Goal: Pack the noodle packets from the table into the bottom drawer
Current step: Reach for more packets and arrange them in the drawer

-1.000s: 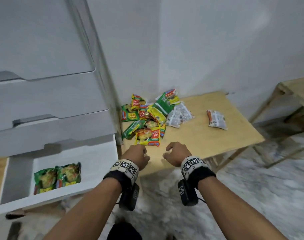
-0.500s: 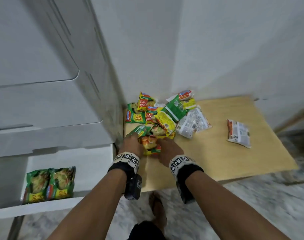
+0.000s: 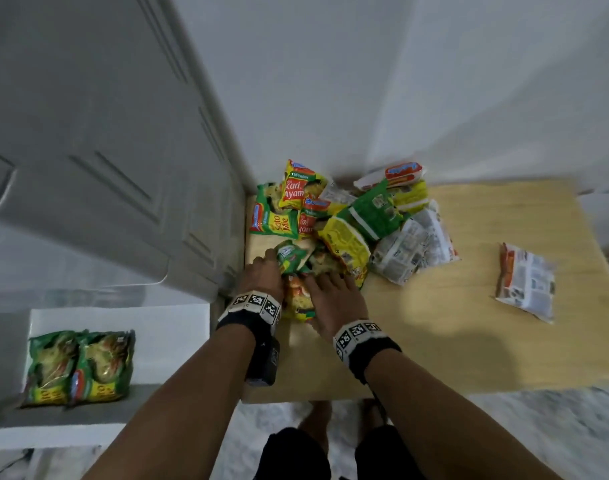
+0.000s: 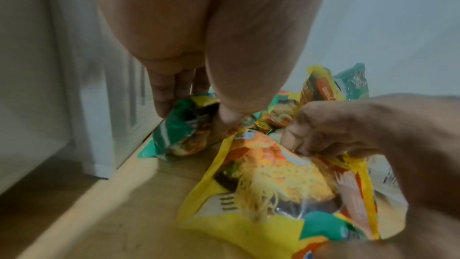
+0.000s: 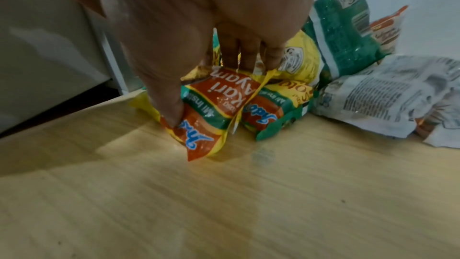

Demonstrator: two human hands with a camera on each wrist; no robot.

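Note:
A pile of noodle packets (image 3: 348, 220) lies on the wooden table (image 3: 469, 341) against the cabinet and the wall. My left hand (image 3: 271, 261) pinches a green packet (image 3: 291, 254) at the pile's near left; thumb and fingers (image 4: 161, 95) close round the green packet (image 4: 184, 135). My right hand (image 3: 316, 282) grips a yellow Kari Ayam packet (image 3: 297, 301) at the pile's front; its thumb (image 5: 171, 109) presses the yellow packet (image 5: 211, 109) against the fingers behind. The bottom drawer (image 3: 123, 420) stands open at lower left with two green packets (image 3: 78, 365) inside.
A lone white packet (image 3: 526, 282) lies apart on the table's right side. The grey drawer cabinet (image 3: 88, 168) stands directly left of the table. White packets (image 3: 413, 247) lie at the pile's right. The table's front edge is close to my wrists.
Both hands moved forward from the table's front edge into the pile and closed on packets. The view has come closer over the table.

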